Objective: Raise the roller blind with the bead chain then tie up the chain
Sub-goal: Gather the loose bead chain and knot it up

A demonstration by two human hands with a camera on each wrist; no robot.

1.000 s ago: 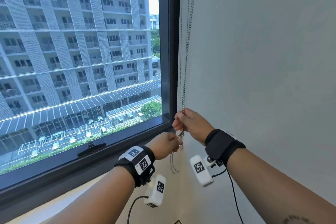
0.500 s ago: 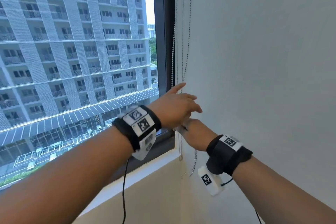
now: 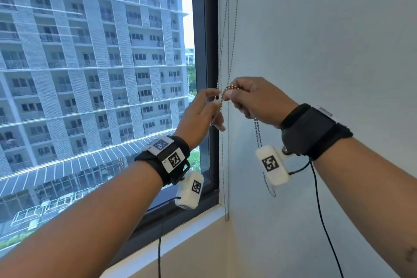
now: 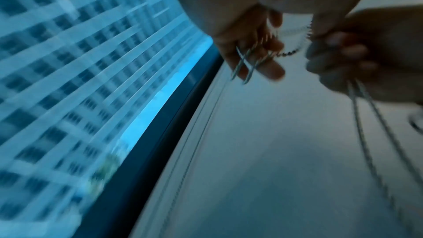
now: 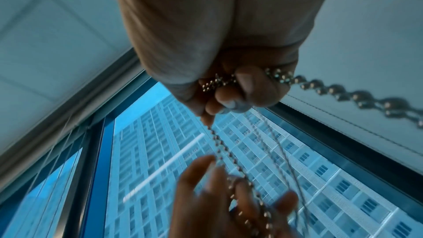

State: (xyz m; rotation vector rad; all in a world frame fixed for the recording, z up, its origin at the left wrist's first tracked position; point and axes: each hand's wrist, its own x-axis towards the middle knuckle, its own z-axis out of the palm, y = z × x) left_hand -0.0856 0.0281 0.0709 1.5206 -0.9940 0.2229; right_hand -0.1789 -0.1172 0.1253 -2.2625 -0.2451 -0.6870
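The bead chain (image 3: 228, 91) hangs in thin strands along the corner where the dark window frame (image 3: 211, 52) meets the white wall (image 3: 327, 40), running up out of the head view at 12 o'clock. At the centre of that view a gathered bunch of the chain is held between both hands. The right hand (image 3: 259, 102) is closed into a fist around the bunch, thumb and curled fingers gripping the beads; the right wrist view shows the beads pinched under the fingertips (image 5: 246, 82). From under this fist a doubled loop of chain drops toward 6 o'clock, passing behind the white wrist camera (image 3: 272, 165) and ending free against the wall. The left hand (image 3: 202, 115), just beside the right at its 9 o'clock, has its fingers partly spread, with thumb and forefinger pinching the strands and more chain lying across the other fingers (image 4: 267, 68).

No containers show. The window sill (image 3: 180, 235) runs diagonally at 6 to 7 o'clock, well below the hands. The window glass (image 3: 90, 74) fills the 9 o'clock half, the wall the 3 o'clock half, leaving open room on both sides of the hands.
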